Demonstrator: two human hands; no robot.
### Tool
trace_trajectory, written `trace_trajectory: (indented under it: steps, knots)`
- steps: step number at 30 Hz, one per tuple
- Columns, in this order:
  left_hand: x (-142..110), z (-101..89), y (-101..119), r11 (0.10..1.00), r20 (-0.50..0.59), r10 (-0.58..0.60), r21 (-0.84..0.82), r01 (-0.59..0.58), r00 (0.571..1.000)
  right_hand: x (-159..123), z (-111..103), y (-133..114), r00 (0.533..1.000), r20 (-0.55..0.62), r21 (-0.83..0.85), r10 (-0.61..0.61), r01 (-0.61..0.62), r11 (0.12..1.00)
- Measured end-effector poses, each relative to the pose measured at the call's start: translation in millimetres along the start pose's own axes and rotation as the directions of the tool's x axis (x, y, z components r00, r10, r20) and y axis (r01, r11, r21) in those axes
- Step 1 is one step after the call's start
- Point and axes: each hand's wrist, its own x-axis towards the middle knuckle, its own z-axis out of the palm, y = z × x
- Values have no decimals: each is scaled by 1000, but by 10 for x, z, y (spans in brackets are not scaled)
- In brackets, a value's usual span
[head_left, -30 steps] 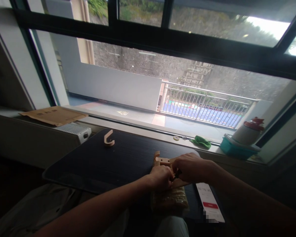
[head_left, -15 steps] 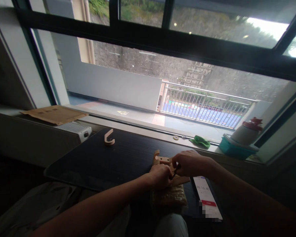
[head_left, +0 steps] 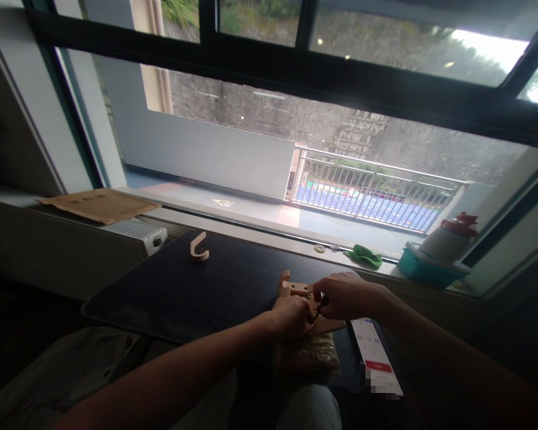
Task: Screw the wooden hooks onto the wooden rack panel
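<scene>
Near the table's front edge, my left hand [head_left: 291,318] is closed on a pale wooden assembly [head_left: 298,288], which has dark round holes in its far bar and a curved piece at its left end. My right hand [head_left: 344,297] pinches a thin dark tool [head_left: 321,303] that slants down to the wood beside the left fingers. The tool's tip and its exact kind are hidden. Under the wood lies a brownish bundle in shiny clear wrapping [head_left: 311,358]. Both hands are close together, and they cover much of the assembly.
A loose hook-shaped wooden piece [head_left: 199,249] rests on the dark table [head_left: 161,298] at the far left. To the right lies a phone [head_left: 371,346] with a timer. The sill holds a green cloth [head_left: 363,255], a teal box [head_left: 430,266], a bottle [head_left: 448,239] and a brown envelope [head_left: 101,205].
Both hands keep nearly the same place and grip. The whole view has shifted very slightly; the wood and the tool show no clear movement.
</scene>
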Motion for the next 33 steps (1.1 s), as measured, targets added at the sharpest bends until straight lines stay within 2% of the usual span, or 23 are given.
trace_trajectory:
  steps: [5,9,13,17,23,33]
  knots:
    - [-8,-3,8,1000,-1,19,15,-19,1000,38,-18,-3,997,7,16,-79,79,997]
    - [7,-1,-11,1000,12,-7,-18,8,1000,104,47,44,1000,21,53,-20,19,998]
    - [3,-48,-47,998,83,57,-22,-55,995,114,74,66,1000,-20,92,-6,7,996]
    - [-28,-103,-44,997,112,79,12,-81,991,55,13,81,998,-52,97,-26,31,995]
    - [-30,-127,-9,995,138,82,42,-89,987,-44,-98,77,995,-98,107,10,1,994]
    - [-26,-87,-71,996,123,88,1,-88,989,-9,74,48,993,-116,76,-6,15,997]
